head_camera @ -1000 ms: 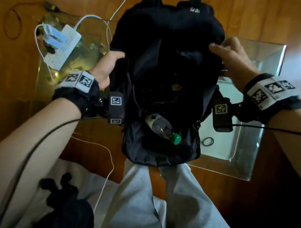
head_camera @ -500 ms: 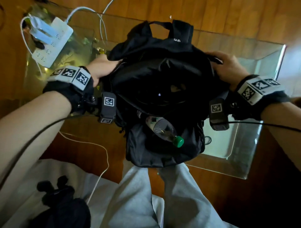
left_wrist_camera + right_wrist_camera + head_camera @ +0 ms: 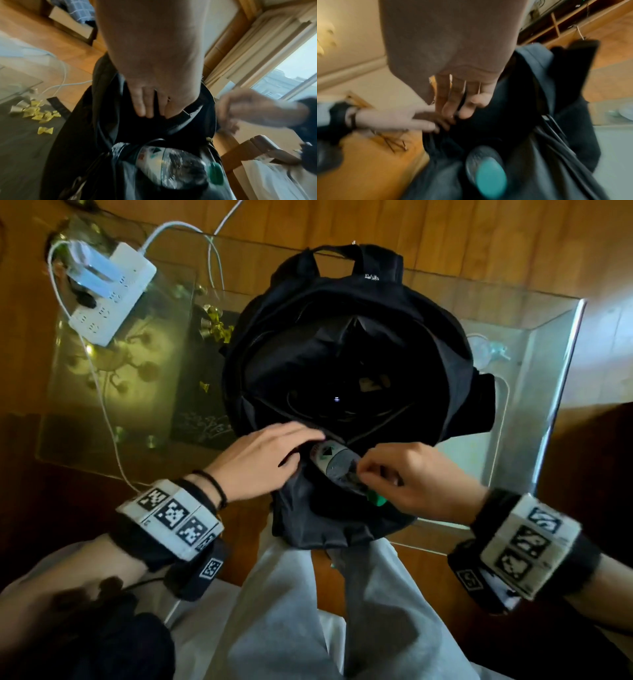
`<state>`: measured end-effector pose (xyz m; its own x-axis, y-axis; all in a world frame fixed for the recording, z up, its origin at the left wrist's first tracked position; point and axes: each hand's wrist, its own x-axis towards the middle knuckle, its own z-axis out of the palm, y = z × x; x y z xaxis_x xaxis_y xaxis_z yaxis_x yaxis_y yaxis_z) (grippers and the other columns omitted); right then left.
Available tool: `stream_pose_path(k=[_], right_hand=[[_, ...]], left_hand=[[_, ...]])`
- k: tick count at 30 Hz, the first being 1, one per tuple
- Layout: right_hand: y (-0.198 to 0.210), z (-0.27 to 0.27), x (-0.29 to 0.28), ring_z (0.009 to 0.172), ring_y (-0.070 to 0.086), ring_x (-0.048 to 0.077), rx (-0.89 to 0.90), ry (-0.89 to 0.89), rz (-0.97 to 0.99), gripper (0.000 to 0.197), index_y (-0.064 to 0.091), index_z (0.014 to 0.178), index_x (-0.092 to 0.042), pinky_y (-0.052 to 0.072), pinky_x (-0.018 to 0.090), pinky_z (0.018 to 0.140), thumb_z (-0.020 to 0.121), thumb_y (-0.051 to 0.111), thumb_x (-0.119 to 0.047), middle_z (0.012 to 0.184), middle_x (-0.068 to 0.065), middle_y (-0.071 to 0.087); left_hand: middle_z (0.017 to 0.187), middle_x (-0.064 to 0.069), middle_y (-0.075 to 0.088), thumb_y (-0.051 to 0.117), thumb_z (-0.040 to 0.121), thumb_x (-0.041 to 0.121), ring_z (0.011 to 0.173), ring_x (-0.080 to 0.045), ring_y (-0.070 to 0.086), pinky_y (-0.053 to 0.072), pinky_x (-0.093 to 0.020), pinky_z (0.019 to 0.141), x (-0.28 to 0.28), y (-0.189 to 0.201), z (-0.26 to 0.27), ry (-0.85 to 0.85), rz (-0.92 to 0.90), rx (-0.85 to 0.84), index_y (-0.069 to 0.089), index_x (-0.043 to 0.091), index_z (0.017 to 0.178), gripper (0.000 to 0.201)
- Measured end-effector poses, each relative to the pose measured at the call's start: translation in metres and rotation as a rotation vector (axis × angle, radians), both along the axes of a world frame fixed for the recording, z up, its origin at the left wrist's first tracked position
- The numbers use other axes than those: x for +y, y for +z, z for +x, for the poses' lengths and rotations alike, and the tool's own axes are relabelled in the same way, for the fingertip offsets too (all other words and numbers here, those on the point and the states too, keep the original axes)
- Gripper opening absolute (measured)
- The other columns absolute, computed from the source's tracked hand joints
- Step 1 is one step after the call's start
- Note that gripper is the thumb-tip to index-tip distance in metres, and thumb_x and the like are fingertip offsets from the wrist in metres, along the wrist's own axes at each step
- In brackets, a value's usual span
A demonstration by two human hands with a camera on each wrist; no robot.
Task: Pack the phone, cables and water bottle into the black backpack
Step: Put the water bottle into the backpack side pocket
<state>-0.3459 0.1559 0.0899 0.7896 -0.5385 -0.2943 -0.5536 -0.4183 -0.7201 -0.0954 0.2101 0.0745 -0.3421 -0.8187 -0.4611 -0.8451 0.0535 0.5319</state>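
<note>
The black backpack [image 3: 342, 344] lies on the glass table with its main compartment gaping. Dark cable loops [image 3: 308, 412] and a small glint show inside it; the phone is not clearly visible. The water bottle [image 3: 334, 463], clear with a green cap [image 3: 376, 501], sticks out of the near front pocket, cap toward me. My left hand [image 3: 308, 448] rests with straight fingers on the pocket's rim, left of the bottle [image 3: 171, 169]. My right hand [image 3: 363, 470] hovers over the bottle's neck, fingers curled at the fabric [image 3: 539, 162]. Blur hides whether they pinch anything.
A white power strip [image 3: 109, 299] with white cables [image 3: 102, 405] sits on the glass table [image 3: 548, 405] at the far left. Yellow wrappers [image 3: 215, 326] lie beside the bag. My grey-trousered legs [image 3: 291, 611] are under its near end. A black bundle [image 3: 113, 642] lies at lower left.
Both hands let go of the backpack's upper sides and came down to the near front pocket, one on each side of the bottle. The bag now lies wide open.
</note>
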Motion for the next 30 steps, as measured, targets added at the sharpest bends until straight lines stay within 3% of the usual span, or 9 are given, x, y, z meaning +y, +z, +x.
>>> stream_pose_path(k=[3, 6, 11, 15, 20, 23, 25, 28, 30], right_hand=[[-0.041, -0.008, 0.016, 0.104, 0.054, 0.021, 0.286, -0.024, 0.006, 0.048, 0.047, 0.128, -0.026, 0.049, 0.034, 0.087, 0.086, 0.056, -0.047, 0.117, -0.001, 0.054], [-0.069, -0.002, 0.025, 0.124, 0.041, 0.03, 0.548, 0.023, 0.0, 0.075, 0.03, 0.142, -0.025, 0.039, 0.04, 0.102, 0.08, 0.058, -0.056, 0.136, 0.005, 0.046], [-0.084, 0.016, 0.042, 0.125, 0.042, 0.033, 0.639, 0.078, -0.095, 0.084, 0.014, 0.147, -0.016, 0.039, 0.04, 0.099, 0.082, 0.058, -0.045, 0.135, 0.014, 0.043], [-0.086, 0.019, 0.049, 0.122, 0.045, 0.036, 0.577, -0.07, -0.055, 0.081, 0.006, 0.149, -0.016, 0.043, 0.04, 0.092, 0.088, 0.052, -0.043, 0.132, 0.018, 0.046], [-0.095, 0.042, 0.047, 0.129, 0.039, 0.035, 0.671, -0.059, -0.061, 0.093, 0.017, 0.146, -0.01, 0.037, 0.04, 0.101, 0.078, 0.061, -0.056, 0.135, 0.016, 0.05], [-0.094, 0.057, 0.038, 0.121, 0.05, 0.034, 0.721, -0.04, 0.008, 0.087, 0.026, 0.142, -0.007, 0.045, 0.039, 0.093, 0.077, 0.066, -0.049, 0.129, 0.015, 0.054], [-0.081, 0.061, 0.029, 0.111, 0.058, 0.035, 0.715, -0.085, 0.149, 0.08, 0.034, 0.137, -0.006, 0.051, 0.036, 0.085, 0.076, 0.067, -0.046, 0.124, 0.016, 0.058], [-0.05, 0.048, 0.023, 0.071, 0.071, 0.026, 0.607, -0.219, 0.456, 0.054, 0.054, 0.112, -0.004, 0.06, 0.034, 0.066, 0.078, 0.064, -0.044, 0.091, 0.015, 0.07], [-0.03, 0.027, 0.026, 0.048, 0.067, 0.018, 0.553, -0.269, 0.546, 0.05, 0.049, 0.115, -0.007, 0.056, 0.027, 0.048, 0.081, 0.064, -0.041, 0.089, 0.014, 0.071]], left_hand=[[0.152, 0.013, 0.024, 0.046, 0.095, 0.014, 0.13, -0.016, 0.042, 0.046, -0.039, 0.099, -0.021, -0.01, 0.001, 0.123, -0.098, 0.001, 0.016, 0.035, 0.15, 0.066], [0.152, 0.011, 0.025, 0.053, 0.093, 0.019, 0.124, -0.016, 0.047, 0.049, -0.035, 0.089, -0.036, -0.018, -0.001, 0.188, -0.115, -0.043, 0.025, 0.033, 0.148, 0.063], [0.142, 0.003, 0.034, 0.062, 0.087, 0.017, 0.114, -0.018, 0.051, 0.05, -0.038, 0.086, -0.037, -0.024, 0.0, 0.167, -0.218, -0.032, 0.043, 0.024, 0.137, 0.054], [0.152, -0.002, 0.014, 0.053, 0.086, -0.004, 0.133, -0.015, 0.035, 0.037, -0.016, 0.098, -0.021, -0.029, -0.008, 0.229, -0.216, 0.081, 0.033, 0.019, 0.14, 0.063], [0.12, -0.008, 0.04, 0.049, 0.082, -0.008, 0.107, -0.024, 0.052, 0.048, -0.042, 0.09, 0.028, -0.038, -0.012, 0.276, -0.298, 0.024, 0.048, 0.01, 0.108, 0.032], [0.126, -0.007, 0.048, 0.048, 0.081, -0.007, 0.131, -0.023, 0.037, 0.029, -0.031, 0.113, 0.042, -0.044, -0.011, 0.184, -0.294, -0.02, 0.052, 0.008, 0.117, 0.039], [0.129, -0.005, 0.049, 0.047, 0.078, -0.007, 0.135, -0.021, 0.032, 0.022, -0.026, 0.115, 0.044, -0.041, -0.01, 0.175, -0.327, -0.039, 0.052, 0.008, 0.122, 0.047], [0.116, -0.006, 0.052, 0.056, 0.074, 0.0, 0.115, -0.025, 0.044, 0.038, -0.032, 0.1, 0.053, -0.037, -0.007, 0.316, -0.432, -0.124, 0.053, 0.01, 0.108, 0.036], [0.106, -0.008, 0.045, 0.067, 0.074, 0.017, 0.1, -0.025, 0.042, 0.039, -0.033, 0.087, 0.066, -0.041, -0.007, 0.483, -0.399, -0.172, 0.045, 0.009, 0.097, 0.032]])
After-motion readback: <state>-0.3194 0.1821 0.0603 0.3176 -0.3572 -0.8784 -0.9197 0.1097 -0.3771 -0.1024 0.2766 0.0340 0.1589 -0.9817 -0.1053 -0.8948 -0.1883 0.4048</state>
